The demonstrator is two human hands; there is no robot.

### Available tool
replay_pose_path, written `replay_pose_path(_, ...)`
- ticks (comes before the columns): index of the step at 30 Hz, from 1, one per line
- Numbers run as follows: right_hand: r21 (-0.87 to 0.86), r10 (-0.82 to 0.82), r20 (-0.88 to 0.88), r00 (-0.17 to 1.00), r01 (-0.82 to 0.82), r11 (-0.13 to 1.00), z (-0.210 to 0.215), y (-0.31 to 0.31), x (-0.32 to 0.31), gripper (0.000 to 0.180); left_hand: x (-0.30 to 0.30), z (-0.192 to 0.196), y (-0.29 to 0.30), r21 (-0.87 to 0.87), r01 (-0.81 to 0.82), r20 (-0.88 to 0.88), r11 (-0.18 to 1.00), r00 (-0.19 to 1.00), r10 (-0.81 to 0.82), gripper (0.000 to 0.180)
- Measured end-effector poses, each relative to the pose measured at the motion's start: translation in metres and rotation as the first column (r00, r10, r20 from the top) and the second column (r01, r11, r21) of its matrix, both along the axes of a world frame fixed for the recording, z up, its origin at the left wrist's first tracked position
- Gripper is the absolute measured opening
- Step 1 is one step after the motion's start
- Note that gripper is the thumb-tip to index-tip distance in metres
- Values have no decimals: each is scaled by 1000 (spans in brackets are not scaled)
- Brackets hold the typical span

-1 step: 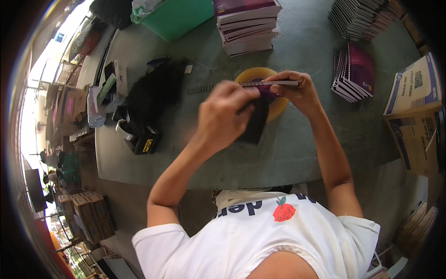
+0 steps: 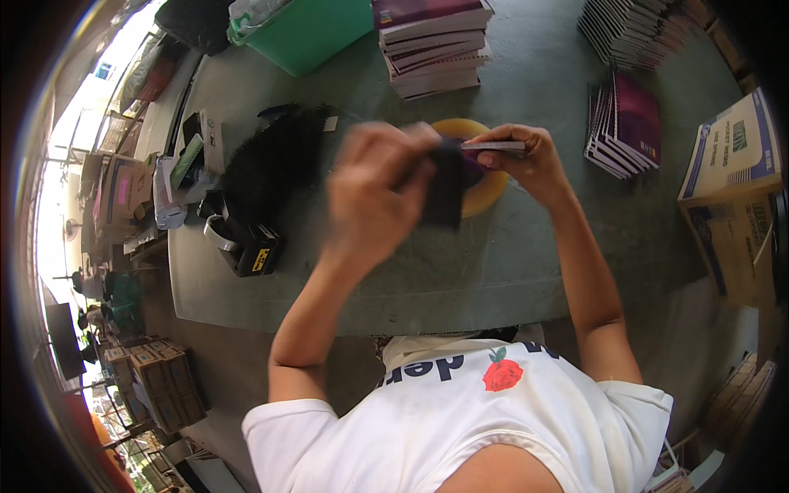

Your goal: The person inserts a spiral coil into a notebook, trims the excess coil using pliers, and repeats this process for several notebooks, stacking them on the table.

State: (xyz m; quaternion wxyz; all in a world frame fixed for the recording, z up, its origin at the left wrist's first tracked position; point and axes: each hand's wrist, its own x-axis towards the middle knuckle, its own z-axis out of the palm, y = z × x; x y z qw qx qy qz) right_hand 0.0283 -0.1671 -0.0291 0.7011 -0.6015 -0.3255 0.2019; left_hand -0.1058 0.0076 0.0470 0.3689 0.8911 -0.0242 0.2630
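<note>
It looked like a notebook-binding or packing workshop: beyond the left hand (image 2: 374,185) and right hand (image 2: 530,160) stood a notebook stack (image 2: 433,49); right of them, spiral-bound notebooks (image 2: 631,123) and a large carton (image 2: 733,156); left of them, a tape dispenser (image 2: 251,253) and, farther off, piled brown boxes (image 2: 160,378).

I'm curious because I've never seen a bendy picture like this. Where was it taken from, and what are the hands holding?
There's no robot here: these are a person's own bare hands. A wide camera worn on the head looks down, which makes straight edges bend. The right hand pinches a thin pad. The left hand is blurred beside a dark flap, so I can't tell how it grips. On the table lie a yellow ring, a tall stack of books, a black heap and a green bin.
</note>
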Motion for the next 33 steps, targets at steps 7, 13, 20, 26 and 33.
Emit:
replay_pose_path(7,-114,65,-7,998,-65,991,3,-13,-2,26,12,-14,-5,182,166,-39,969,986,-161,27)
replay_pose_path(13,-77,92,-116,989,-102,992,2,-9,-2,28,16,-18,-10,274,66,62,960,994,-86,33)
replay_pose_path(20,-141,146,-31,989,-149,979,-5,-8,-1,29,23,-2,-16,262,-30,105,965,994,2,31)
replay_pose_path(26,-73,151,20,988,-150,986,-3,-10,-2,29,20,-15,-23,193,147,-67,970,988,-137,30)
replay_pose_path(33,40,81,36,996,-83,996,2,-1,-7,22,5,-30,-33,274,212,-13,938,976,-216,34)
